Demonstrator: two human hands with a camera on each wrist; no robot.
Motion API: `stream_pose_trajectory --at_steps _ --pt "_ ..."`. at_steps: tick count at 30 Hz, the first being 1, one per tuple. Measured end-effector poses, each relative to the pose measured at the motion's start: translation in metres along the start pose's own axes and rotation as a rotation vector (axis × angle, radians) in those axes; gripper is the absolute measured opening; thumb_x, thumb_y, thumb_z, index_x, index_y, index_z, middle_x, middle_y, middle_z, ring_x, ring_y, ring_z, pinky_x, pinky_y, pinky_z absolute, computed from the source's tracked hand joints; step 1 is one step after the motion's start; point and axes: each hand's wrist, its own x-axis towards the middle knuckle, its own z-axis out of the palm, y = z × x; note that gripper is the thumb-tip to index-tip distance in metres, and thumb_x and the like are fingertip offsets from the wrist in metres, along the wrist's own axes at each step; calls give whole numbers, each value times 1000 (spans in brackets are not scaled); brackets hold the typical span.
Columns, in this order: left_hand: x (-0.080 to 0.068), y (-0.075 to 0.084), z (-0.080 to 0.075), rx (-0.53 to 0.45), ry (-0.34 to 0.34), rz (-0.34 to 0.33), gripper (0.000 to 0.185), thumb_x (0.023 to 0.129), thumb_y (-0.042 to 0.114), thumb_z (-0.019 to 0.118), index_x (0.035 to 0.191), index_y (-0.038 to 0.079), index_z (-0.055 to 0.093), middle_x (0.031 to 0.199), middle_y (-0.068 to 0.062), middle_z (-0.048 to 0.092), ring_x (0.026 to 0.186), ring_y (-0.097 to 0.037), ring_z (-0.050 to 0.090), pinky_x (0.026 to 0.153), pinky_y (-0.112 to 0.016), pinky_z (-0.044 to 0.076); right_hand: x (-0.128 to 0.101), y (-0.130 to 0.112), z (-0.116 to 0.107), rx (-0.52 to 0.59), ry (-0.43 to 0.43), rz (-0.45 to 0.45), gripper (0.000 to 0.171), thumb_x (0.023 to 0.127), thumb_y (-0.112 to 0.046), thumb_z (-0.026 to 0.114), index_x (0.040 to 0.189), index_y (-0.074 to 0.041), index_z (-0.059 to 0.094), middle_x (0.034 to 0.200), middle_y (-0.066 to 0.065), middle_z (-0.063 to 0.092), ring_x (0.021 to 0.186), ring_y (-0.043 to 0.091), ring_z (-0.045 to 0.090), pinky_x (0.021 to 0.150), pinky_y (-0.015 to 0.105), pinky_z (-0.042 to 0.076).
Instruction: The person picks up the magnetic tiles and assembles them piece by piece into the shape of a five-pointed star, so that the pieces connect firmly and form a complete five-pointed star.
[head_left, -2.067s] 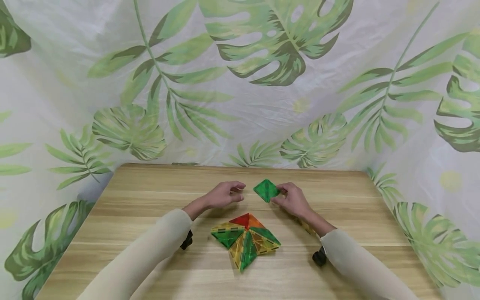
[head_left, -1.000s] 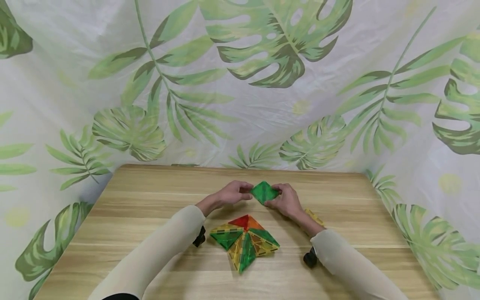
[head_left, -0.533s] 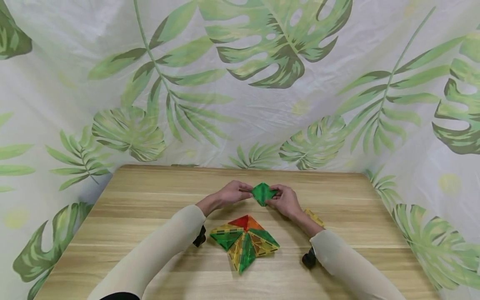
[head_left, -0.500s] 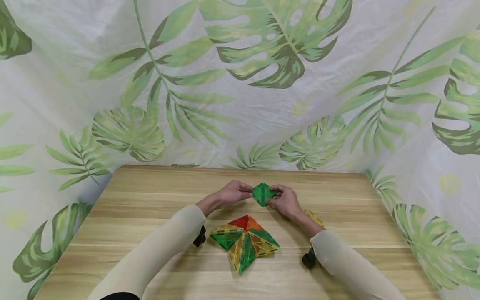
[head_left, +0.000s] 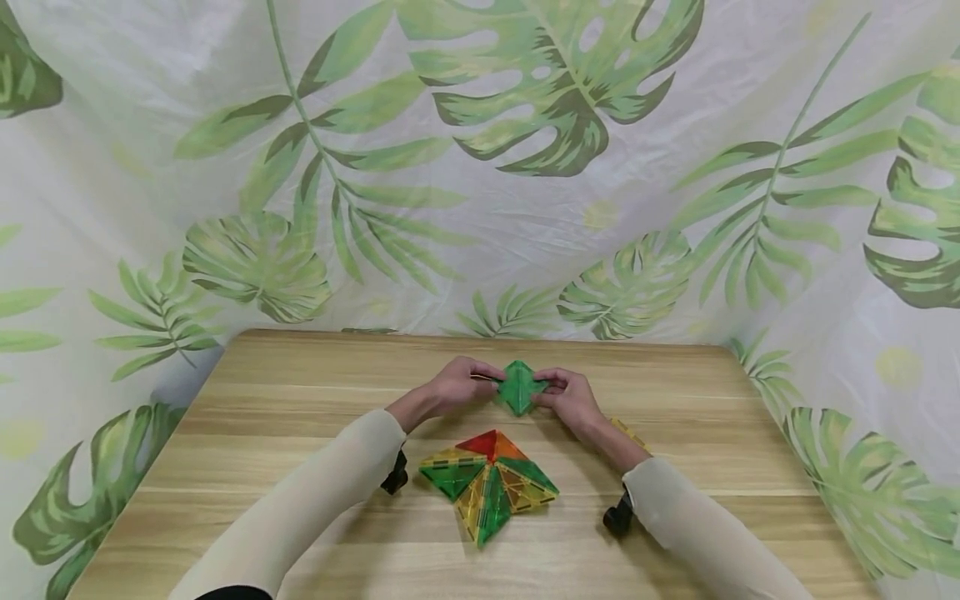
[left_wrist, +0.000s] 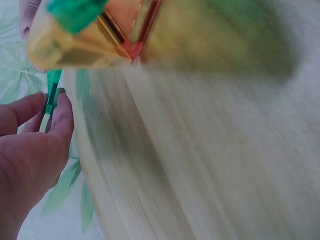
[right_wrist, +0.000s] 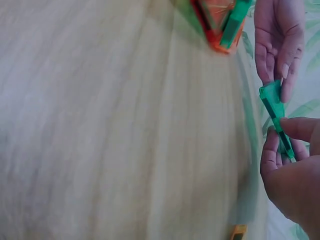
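Note:
Two translucent green triangular magnetic tiles (head_left: 517, 387), joined along a middle seam, form a diamond held over the far part of the table. At its left corner my left hand (head_left: 453, 386) pinches it between thumb and fingers. My right hand (head_left: 573, 402) pinches the opposite corner. The right wrist view has the green tiles (right_wrist: 273, 105) nearly edge-on, running between both hands. Closer to me stands a star-shaped build of magnetic tiles (head_left: 491, 500) in red, orange, yellow and green, its points meeting at a raised centre.
A yellow tile piece (head_left: 628, 432) lies on the table beyond my right forearm, partly covered by it. The wooden table (head_left: 300, 367) ends at a back edge against a leaf-printed cloth (head_left: 420, 233). Each wrist carries a small black camera (head_left: 618, 517).
My left hand has come in from the left and taken the diamond's left corner. The diamond has shifted slightly left and its two halves now bend along the seam.

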Motion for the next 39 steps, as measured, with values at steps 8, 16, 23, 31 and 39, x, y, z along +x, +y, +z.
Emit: stream_pose_trajectory --at_steps 8,16,23,31,39 --pt "-14 -2 -3 -152 56 15 23 100 -6 65 121 -7 75 129 -21 72 113 -25 71 105 -51 55 -2 -10 4 73 -49 7 39 83 13 78 121 11 68 111 28 70 85 12 64 71 19 54" --pt "-35 -8 -11 -213 9 22 26 99 -9 63 124 -10 72 127 -24 70 109 -26 73 103 -54 56 -9 -23 12 127 -179 20 39 85 13 75 122 12 65 107 12 74 95 15 70 78 23 59" --pt "-56 -11 -21 -197 -72 19 25 97 -6 65 121 -6 71 118 -15 68 99 -18 71 97 -49 59 -13 -27 21 99 -304 26 35 87 9 77 120 8 66 101 4 73 91 13 68 77 26 59" --pt "-70 -16 -24 -196 -78 9 20 95 -10 68 114 -5 72 117 -12 67 97 -27 66 93 -48 57 -15 -32 31 115 -402 68 31 89 8 76 118 7 65 95 3 73 84 13 68 76 28 59" --pt "-77 -25 -24 -158 -85 3 15 94 -8 69 109 -5 71 109 -11 68 86 -24 61 79 -35 55 -15 -30 40 103 -478 64 26 89 11 73 111 5 62 89 3 68 79 12 64 72 26 57"
